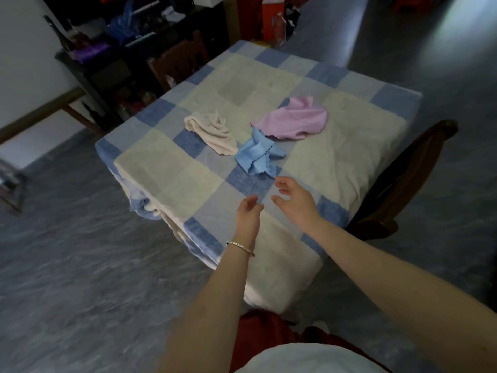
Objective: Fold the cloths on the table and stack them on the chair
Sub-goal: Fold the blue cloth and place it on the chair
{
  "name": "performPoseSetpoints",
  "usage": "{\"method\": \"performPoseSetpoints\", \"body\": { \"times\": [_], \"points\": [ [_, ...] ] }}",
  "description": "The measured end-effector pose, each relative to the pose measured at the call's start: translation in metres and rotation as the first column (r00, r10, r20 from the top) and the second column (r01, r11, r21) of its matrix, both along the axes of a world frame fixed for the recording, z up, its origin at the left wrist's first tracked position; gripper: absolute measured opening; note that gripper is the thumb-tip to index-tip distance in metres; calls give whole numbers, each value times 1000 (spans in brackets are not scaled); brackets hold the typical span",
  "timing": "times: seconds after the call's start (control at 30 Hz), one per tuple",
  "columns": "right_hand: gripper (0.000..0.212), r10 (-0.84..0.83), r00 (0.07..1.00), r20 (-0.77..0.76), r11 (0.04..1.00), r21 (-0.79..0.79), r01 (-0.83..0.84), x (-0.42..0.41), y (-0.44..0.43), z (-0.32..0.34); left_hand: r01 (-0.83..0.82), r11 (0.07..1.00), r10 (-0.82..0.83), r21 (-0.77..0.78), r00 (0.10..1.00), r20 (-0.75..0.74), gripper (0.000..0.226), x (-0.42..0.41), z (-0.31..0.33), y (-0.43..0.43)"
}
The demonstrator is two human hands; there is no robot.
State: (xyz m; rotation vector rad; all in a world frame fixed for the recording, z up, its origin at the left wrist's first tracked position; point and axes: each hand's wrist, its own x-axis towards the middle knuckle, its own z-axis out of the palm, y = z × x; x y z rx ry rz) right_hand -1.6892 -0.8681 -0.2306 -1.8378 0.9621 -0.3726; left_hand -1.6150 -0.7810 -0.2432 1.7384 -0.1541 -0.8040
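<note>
While three crumpled cloths, beige cloth (211,133), blue cloth (257,155) and pink cloth (294,120), lie on the checked table (166,168), the left hand (248,212) and right hand (294,196) hover nearby, fingers loosely curled, empty; a dark chair (403,179) stands beside on grey floor (80,251).

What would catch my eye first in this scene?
Three crumpled cloths lie on the checked table: a pink cloth far right, a cream cloth left, a blue cloth nearest the person. The left hand and right hand hover open just short of it, empty. A dark chair stands at the table's right.
</note>
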Motion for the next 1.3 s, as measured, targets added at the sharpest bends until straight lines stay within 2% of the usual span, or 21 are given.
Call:
{"method": "performPoseSetpoints", "body": {
  "times": [0.3, 0.63, 0.9, 1.3],
  "points": [
    [43, 87, 996, 11, 996, -22, -87, -43, -36, 7, -69, 998, 69, -2, 998, 3, 38, -55, 2, -33],
    [48, 128, 992, -10, 992, -10, -128, -56, -49, 7, -96, 995, 96, 13, 995, 32, 39, -65, 6, -48],
    [48, 177, 982, -63, 983, -34, -180, -42, -74, 11, -132, 991, 132, 5, 991, 8, 39, -47, 2, -67],
    [48, 285, 949, -132, 955, -49, -293, 31, -123, 5, -246, 969, 245, -11, 968, -53, 37, 16, -17, -105]
  ]
}}
